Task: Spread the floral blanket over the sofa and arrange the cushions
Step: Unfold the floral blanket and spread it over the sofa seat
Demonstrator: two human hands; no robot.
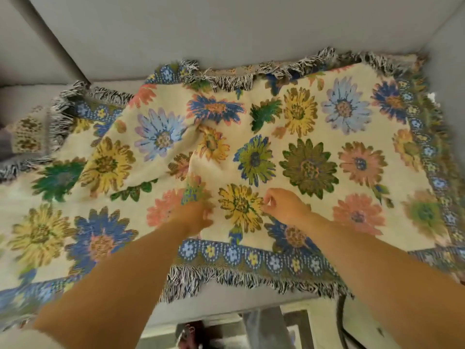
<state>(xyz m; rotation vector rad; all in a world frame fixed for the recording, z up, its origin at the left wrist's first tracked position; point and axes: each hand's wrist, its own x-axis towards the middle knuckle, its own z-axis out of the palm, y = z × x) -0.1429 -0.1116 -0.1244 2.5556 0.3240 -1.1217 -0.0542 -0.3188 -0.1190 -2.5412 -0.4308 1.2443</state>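
Note:
The floral blanket (309, 137), cream with big coloured daisies, a blue border and a black-and-white fringe, lies across the seat of the grey sofa (226, 39). It is rumpled, with a raised fold running from the middle toward the left. My left hand (198, 214) grips that fold at its lower end, blurred by motion. Just to its right, my right hand (284, 205) pinches the cloth beside a yellow daisy, fingers curled. No cushion shows in this view.
The sofa's grey backrest fills the top, with an armrest (448, 46) at the right. The blanket's front fringe hangs over the seat edge (239, 278). Below it the floor (221, 326) shows, and a dark cable (339, 321) hangs at the lower right.

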